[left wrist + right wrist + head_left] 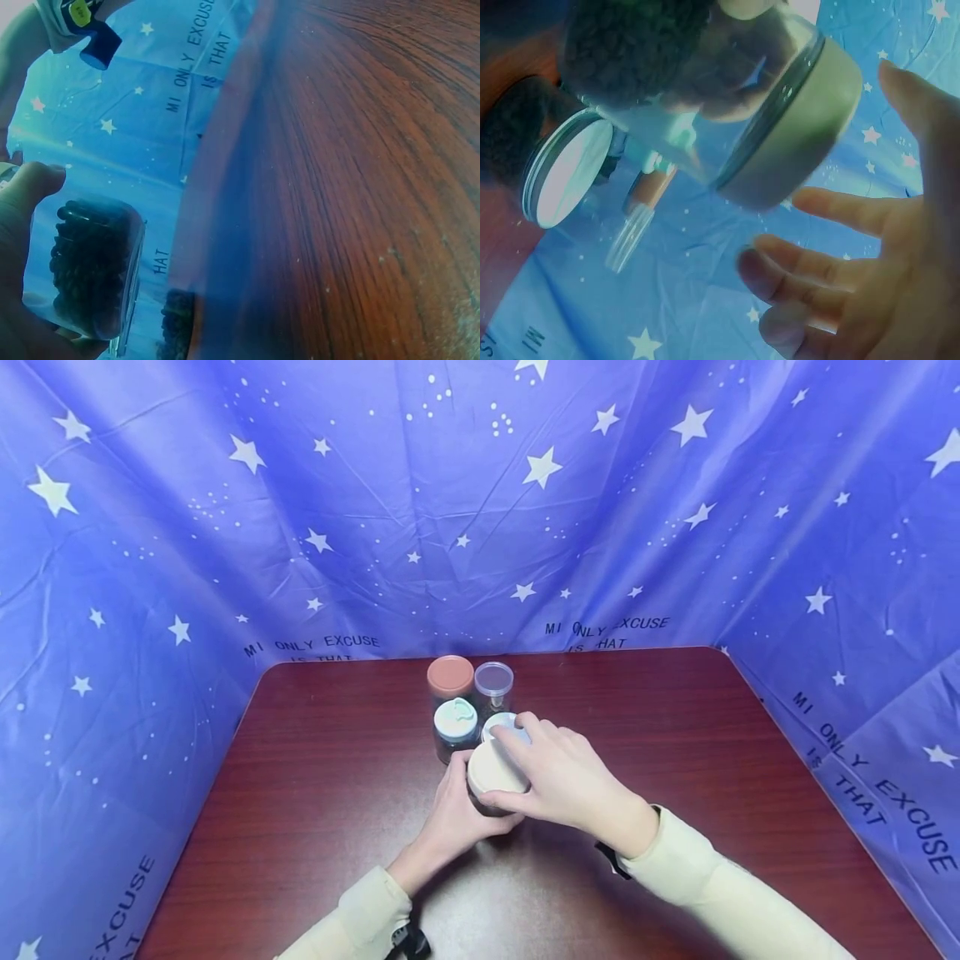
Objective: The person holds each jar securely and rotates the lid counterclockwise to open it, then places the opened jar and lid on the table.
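A clear jar with dark, bean-like contents and a cream lid is gripped by my left hand, whose fingers and thumb wrap round its side. Over that lid reaches my right hand, thumb at the near edge and fingers toward the far side. In the right wrist view its fingers are loosely spread, with a gap showing between them and the cream lid. Just behind, partly covered by the right hand, stands a jar with a white lid.
Several more jars cluster behind the hands: one with a mint lid, one with a terracotta lid and one with a clear lid. They stand on a dark red wooden table. A blue star-patterned curtain surrounds it.
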`<control>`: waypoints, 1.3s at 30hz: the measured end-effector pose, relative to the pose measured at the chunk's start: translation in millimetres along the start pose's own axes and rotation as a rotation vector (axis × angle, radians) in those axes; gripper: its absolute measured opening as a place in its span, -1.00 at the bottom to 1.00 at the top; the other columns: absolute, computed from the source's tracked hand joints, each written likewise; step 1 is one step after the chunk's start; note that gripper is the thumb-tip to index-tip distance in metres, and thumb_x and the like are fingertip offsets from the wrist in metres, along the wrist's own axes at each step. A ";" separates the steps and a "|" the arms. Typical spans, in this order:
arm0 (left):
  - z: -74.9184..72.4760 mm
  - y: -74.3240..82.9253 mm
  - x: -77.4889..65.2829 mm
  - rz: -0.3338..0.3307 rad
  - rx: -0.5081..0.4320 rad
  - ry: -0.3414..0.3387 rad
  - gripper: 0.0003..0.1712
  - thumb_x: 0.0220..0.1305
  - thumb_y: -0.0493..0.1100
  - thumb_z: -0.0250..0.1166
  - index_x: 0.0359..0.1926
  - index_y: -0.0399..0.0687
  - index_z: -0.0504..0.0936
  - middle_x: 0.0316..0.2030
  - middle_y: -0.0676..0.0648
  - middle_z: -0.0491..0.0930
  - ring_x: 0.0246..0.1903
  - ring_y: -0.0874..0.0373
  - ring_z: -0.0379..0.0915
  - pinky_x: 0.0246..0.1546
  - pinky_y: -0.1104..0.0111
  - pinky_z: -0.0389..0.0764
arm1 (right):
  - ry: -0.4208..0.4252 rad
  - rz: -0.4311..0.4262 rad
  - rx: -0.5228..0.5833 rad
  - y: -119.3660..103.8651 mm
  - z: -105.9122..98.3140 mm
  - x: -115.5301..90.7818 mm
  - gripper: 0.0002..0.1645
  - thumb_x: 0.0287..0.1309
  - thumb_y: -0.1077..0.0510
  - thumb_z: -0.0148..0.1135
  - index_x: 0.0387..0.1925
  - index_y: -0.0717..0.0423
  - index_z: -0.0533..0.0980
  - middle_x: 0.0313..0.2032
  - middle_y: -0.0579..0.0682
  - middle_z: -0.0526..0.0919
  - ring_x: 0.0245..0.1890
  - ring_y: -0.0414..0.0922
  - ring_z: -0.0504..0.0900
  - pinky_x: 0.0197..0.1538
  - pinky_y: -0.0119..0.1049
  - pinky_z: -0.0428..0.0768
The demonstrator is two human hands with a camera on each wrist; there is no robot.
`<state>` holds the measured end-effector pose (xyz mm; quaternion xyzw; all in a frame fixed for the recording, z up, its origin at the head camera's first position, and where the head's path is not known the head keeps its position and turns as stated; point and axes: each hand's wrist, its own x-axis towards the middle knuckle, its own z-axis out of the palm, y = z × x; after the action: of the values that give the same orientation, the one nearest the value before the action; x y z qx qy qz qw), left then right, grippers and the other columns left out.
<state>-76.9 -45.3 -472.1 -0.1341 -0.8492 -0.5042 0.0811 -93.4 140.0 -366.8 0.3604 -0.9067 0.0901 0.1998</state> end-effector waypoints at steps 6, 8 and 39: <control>-0.1 -0.1 -0.3 -0.002 -0.006 -0.018 0.00 -0.25 0.02 0.72 0.20 -0.02 0.35 0.02 -0.03 0.55 -0.01 0.06 0.53 0.04 0.16 0.58 | -0.062 0.004 -0.025 -7.2 7.9 6.4 -0.05 -0.05 -0.59 0.37 0.12 0.01 0.54 -0.26 0.05 0.50 -0.52 -0.05 0.55 -0.63 -0.18 0.50; 0.1 -0.4 -0.3 -0.011 -0.007 -0.023 0.00 -0.25 0.00 0.71 0.20 -0.01 0.35 0.00 -0.03 0.55 -0.03 0.07 0.53 0.03 0.17 0.59 | -0.066 -0.005 -0.029 -8.9 10.3 8.3 -0.05 -0.05 -0.59 0.37 0.11 0.02 0.54 -0.27 0.07 0.51 -0.54 -0.04 0.56 -0.63 -0.18 0.50; -4.0 -1.3 -3.4 0.015 -0.043 -0.025 0.06 -0.27 0.00 0.73 0.25 -0.03 0.33 0.04 -0.08 0.63 0.00 0.00 0.60 0.08 0.12 0.61 | -0.208 -0.140 0.159 3.6 0.8 15.0 -0.28 0.03 -0.27 0.43 0.27 -0.25 0.58 -0.12 -0.04 0.47 -0.45 -0.15 0.42 -0.43 -0.27 0.50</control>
<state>-74.0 -49.9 -472.2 -0.1484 -0.8381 -0.5202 0.0713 -106.1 133.1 -361.2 0.4448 -0.8852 0.1094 0.0813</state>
